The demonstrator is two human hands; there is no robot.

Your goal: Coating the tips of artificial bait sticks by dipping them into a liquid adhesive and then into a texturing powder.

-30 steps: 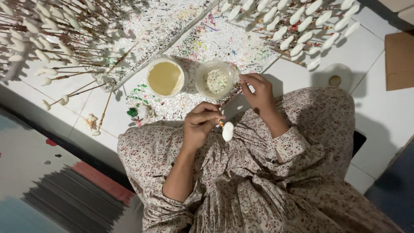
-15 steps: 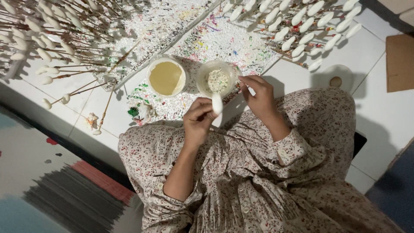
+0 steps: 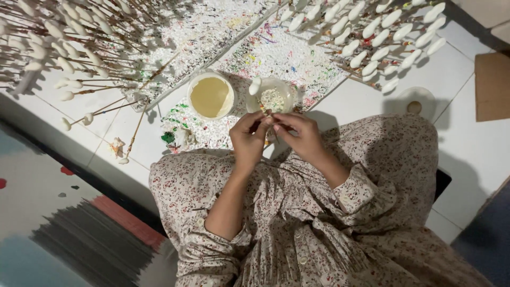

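My left hand [image 3: 249, 139] and my right hand [image 3: 298, 135] meet over my lap, fingertips together on a thin stick. The stick's white oval tip [image 3: 255, 85] points up and away, beside a clear cup [image 3: 274, 99] with pale bits inside. A second cup [image 3: 211, 96] holding yellowish liquid stands to the left of it. Both cups rest on a paint-speckled white foam board [image 3: 276, 53]. The stick's shaft is mostly hidden by my fingers.
Many sticks with white oval tips [image 3: 372, 32] stand stuck in the foam at top right, and more [image 3: 58, 48] fan out at top left. A round white lid [image 3: 415, 101] and a brown cardboard piece [image 3: 491, 87] lie on the white tiles at right.
My hands have moved up from my lap toward the cups. The white-tipped stick swung from pointing down to pointing up beside the clear cup, and my right hand joined my left on it.
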